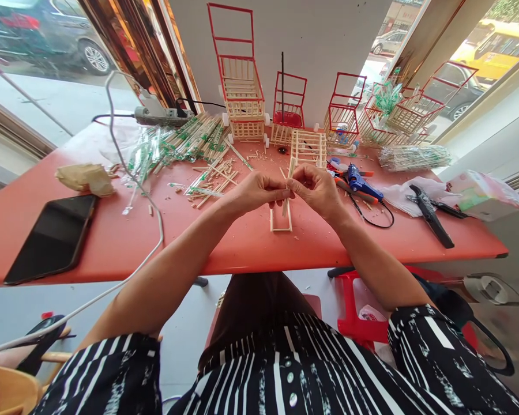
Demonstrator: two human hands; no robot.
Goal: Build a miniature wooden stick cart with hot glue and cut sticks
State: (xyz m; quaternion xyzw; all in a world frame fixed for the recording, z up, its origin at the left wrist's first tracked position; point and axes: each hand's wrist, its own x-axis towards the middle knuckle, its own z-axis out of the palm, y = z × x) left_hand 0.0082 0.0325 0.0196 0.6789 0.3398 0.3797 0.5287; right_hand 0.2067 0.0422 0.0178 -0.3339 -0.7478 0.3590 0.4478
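Note:
Both my hands meet over the middle of the red table, fingers pinched around a few short wooden sticks (291, 168) held roughly upright. My left hand (263, 190) closes on them from the left, and my right hand (313, 187) grips from the other side. Just below my fingers, a small rectangular stick frame (281, 229) lies flat on the table. Behind my right hand is a slatted wooden stick panel (309, 148). Fingers partly hide the held sticks, so their exact number cannot be told.
Wrapped chopsticks (199, 135) and cut pieces (218, 178) lie left, near a phone (52, 236) and a white cable (158, 216). Stick-built carts (244, 86) line the back. To the right are a blue glue gun (361, 183), black-handled tool (432, 219) and plastic bag (395, 196).

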